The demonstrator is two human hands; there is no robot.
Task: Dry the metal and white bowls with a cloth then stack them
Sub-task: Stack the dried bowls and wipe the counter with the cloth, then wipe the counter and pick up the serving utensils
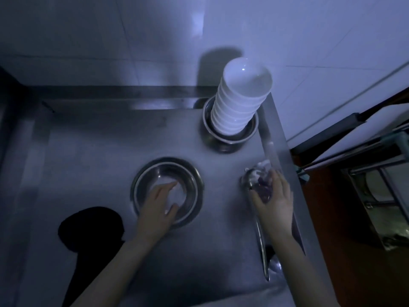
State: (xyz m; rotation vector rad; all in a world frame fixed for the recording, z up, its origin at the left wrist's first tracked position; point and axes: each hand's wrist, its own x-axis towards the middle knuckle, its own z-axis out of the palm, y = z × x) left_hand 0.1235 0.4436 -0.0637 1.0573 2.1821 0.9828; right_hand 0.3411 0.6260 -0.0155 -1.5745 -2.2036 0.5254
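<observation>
steel counter (93, 151) | ladle (262, 244) rt edge | tiled wall (110, 29)

Glossy white bowls (240, 100), brushed-metal counter (93, 151)

Head camera looks steeply down, close over the steel counter (93, 151).

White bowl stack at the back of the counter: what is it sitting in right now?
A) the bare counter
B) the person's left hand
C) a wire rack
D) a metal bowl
D: the stack of white bowls stands inside a metal bowl whose rim rings its base, apart from both hands.
</observation>
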